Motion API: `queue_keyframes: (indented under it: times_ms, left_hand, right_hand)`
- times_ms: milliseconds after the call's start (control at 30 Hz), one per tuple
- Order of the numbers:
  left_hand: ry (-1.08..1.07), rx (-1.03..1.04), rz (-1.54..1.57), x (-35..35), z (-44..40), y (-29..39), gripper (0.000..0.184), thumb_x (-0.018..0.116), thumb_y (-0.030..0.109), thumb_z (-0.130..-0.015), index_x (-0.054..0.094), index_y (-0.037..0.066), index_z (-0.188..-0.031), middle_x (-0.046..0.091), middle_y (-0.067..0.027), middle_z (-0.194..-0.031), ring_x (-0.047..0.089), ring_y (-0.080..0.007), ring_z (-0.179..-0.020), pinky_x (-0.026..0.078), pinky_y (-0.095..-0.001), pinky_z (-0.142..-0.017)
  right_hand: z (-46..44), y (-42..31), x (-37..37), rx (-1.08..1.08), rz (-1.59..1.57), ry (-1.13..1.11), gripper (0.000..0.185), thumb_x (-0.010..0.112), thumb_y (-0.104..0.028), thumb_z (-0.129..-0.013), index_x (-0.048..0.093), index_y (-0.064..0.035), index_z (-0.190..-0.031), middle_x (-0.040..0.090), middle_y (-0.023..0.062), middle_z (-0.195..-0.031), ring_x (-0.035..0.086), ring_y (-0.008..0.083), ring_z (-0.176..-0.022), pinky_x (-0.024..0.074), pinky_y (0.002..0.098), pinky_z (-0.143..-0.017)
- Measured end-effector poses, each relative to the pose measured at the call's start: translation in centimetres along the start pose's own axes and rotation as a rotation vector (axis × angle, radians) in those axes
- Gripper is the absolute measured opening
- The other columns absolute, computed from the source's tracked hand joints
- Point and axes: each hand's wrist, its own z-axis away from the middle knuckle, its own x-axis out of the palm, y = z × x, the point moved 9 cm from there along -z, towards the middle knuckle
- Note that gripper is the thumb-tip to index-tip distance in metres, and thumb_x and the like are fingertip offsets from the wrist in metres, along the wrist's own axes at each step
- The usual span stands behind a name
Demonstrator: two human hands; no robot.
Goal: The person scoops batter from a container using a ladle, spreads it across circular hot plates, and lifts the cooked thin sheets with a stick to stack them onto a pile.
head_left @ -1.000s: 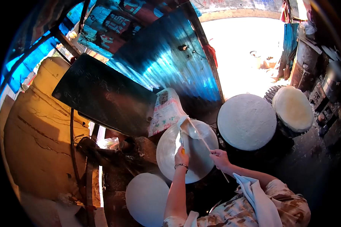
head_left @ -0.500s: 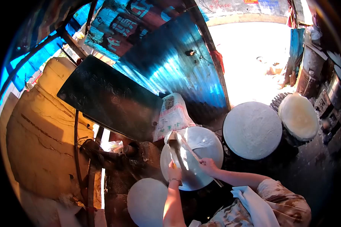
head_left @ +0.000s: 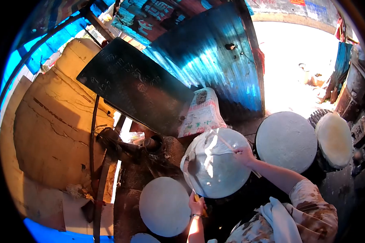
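The left hand (head_left: 196,205), forearm rising from the near edge, was curled around a yellow handle (head_left: 197,198) at the near rim of a round griddle (head_left: 231,184). The right hand (head_left: 243,156), its arm stretched in from the near right, pinched a thin stick (head_left: 227,143) over the griddle's right side. Pale discs lay near left (head_left: 164,206) and right (head_left: 286,141).

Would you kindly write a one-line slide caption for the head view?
Left hand on a yellow handle, right hand on a thin stick, at a round pale surface.
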Motion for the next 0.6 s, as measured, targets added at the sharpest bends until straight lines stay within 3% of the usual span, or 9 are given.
queue_keyframes:
  times_ms: [33, 133, 233, 267, 367, 433, 500, 567, 600]
  left_hand:
    - [0.033, -0.035, 0.008, -0.2, 1.4, -0.4, 0.062, 0.057, -0.001, -0.078, 0.033, 0.014, -0.134, 0.049, -0.0049, -0.06, 0.045, -0.0126, -0.041, 0.041, -0.0258, -0.036]
    - [0.082, -0.077, 0.078, -0.7, 4.1, -2.5, 0.063, 0.058, -0.001, -0.078, 0.035, 0.014, -0.134, 0.052, -0.0062, -0.063, 0.046, -0.0123, -0.042, 0.041, -0.0256, -0.036]
    - [0.161, -0.205, 0.107, -1.4, 7.8, -4.4, 0.064, 0.059, -0.002, -0.077, 0.035, 0.014, -0.133, 0.055, -0.0076, -0.066, 0.047, -0.0124, -0.042, 0.041, -0.0257, -0.037]
    - [0.148, -0.189, 0.13, -1.5, 8.6, -5.2, 0.065, 0.059, -0.004, -0.076, 0.035, 0.014, -0.134, 0.056, -0.0077, -0.068, 0.047, -0.0118, -0.042, 0.041, -0.0243, -0.037]
    - [0.122, -0.16, 0.198, -1.9, 10.8, -6.0, 0.067, 0.058, -0.005, -0.077, 0.031, 0.012, -0.135, 0.055, -0.0071, -0.07, 0.045, -0.0108, -0.042, 0.038, -0.0226, -0.037]
    - [-0.027, -0.18, 0.459, -0.8, 12.3, -4.4, 0.066, 0.057, -0.004, -0.078, 0.028, 0.01, -0.136, 0.052, -0.0063, -0.067, 0.041, -0.0097, -0.041, 0.034, -0.0219, -0.038]
    - [0.018, -0.239, 0.304, -0.8, 14.5, -2.2, 0.06, 0.055, -0.002, -0.081, 0.031, 0.013, -0.134, 0.052, -0.0068, -0.072, 0.039, -0.0075, -0.044, 0.032, -0.0201, -0.04]
    - [-0.037, 0.084, -0.45, -1.0, 15.7, -2.5, 0.065, 0.055, 0.013, -0.086, 0.019, 0.019, -0.14, 0.057, -0.0075, -0.08, 0.052, -0.0156, -0.059, 0.048, -0.0294, -0.057]
    - [0.166, -0.161, 0.263, -0.6, 18.3, 1.6, 0.043, 0.049, 0.014, -0.089, 0.037, 0.007, -0.129, 0.049, -0.0019, -0.062, 0.051, -0.0098, -0.056, 0.041, -0.0201, -0.046]
  right_hand:
    - [-0.9, 0.9, 0.3, -0.01, 0.009, -0.012, 0.024, 0.067, -0.018, -0.07, 0.067, -0.0037, -0.09, 0.065, 0.0109, -0.074, 0.062, 0.0166, -0.065, 0.05, 0.0302, -0.061]
    - [1.4, -0.8, 3.0, -0.033, 0.092, -0.251, 0.022, 0.066, -0.016, -0.073, 0.068, -0.0048, -0.091, 0.06, 0.0032, -0.065, 0.051, 0.0114, -0.044, 0.0417, 0.0264, -0.039]
    - [2.7, -0.7, 1.9, 0.189, 0.138, -0.506, 0.022, 0.066, -0.015, -0.073, 0.067, -0.0059, -0.094, 0.058, 0.0013, -0.062, 0.047, 0.009, -0.041, 0.0381, 0.0268, -0.036]
    - [1.6, -1.7, 0.5, 0.101, 0.159, -0.534, 0.025, 0.066, -0.016, -0.073, 0.066, -0.007, -0.096, 0.056, 0.001, -0.06, 0.045, 0.0083, -0.04, 0.0369, 0.0262, -0.035]
    - [-2.3, -3.1, -2.8, 0.127, 0.188, -0.122, 0.025, 0.067, -0.015, -0.073, 0.065, -0.005, -0.096, 0.054, 0.001, -0.059, 0.044, 0.0074, -0.039, 0.0353, 0.0231, -0.034]
    - [-0.9, -2.5, 0.8, 0.118, 0.191, -0.331, 0.024, 0.067, -0.014, -0.073, 0.065, -0.0042, -0.095, 0.054, 0.0015, -0.059, 0.044, 0.0073, -0.039, 0.0349, 0.0229, -0.034]
    - [0.4, -2.8, 2.8, 0.129, 0.207, -0.553, 0.022, 0.066, -0.013, -0.074, 0.064, -0.0035, -0.094, 0.054, 0.002, -0.06, 0.044, 0.0073, -0.039, 0.0346, 0.0227, -0.034]
    - [2.1, -1.9, 1.8, 0.301, 0.129, -0.77, 0.021, 0.065, -0.012, -0.075, 0.063, -0.0034, -0.095, 0.052, 0.0016, -0.058, 0.044, 0.0073, -0.04, 0.033, 0.0225, -0.034]
    - [1.1, -3.0, 0.5, 0.24, 0.185, -0.727, 0.022, 0.065, -0.012, -0.076, 0.062, -0.004, -0.096, 0.05, 0.0005, -0.057, 0.043, 0.007, -0.04, 0.0305, 0.0217, -0.034]
